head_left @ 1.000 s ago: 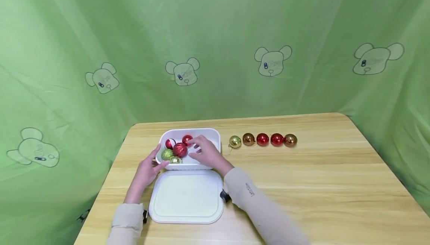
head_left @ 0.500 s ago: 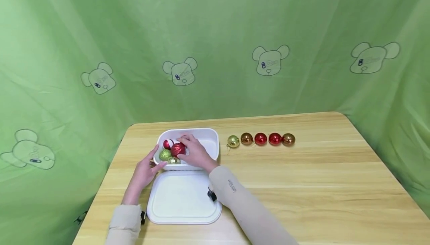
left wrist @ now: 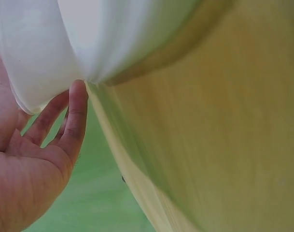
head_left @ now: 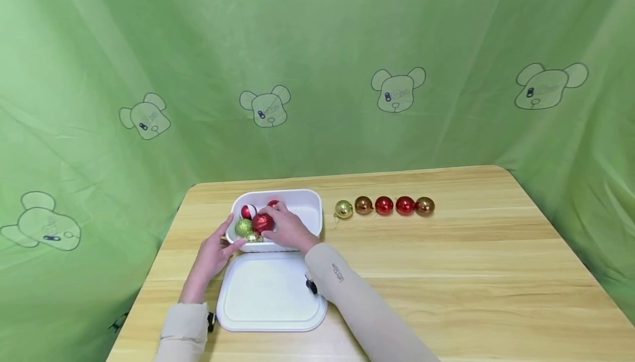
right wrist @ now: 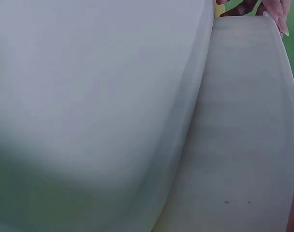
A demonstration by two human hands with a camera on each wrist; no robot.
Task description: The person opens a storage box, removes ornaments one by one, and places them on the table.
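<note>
A white plastic box stands toward the back left, with several Christmas baubles inside. My right hand reaches into it, thumb and fingers around a textured red bauble. Around that bauble lie a glittery green bauble, a pale gold bauble and a red-and-white bauble. Another red bauble is partly hidden behind my right fingers. At the box's near left corner my left hand holds the rim, thumb over the edge and fingers along the outer wall.
A white lid lies flat just in front of the box. To the right runs a row of baubles: a light gold bauble, a brown-gold bauble, two red ones, then a darker gold bauble. Behind the wooden table hangs a green curtain.
My right hand has moved left within the box, from beside the far red bauble to the textured red one, and has closed around it. The left hand keeps its place on the box.
</note>
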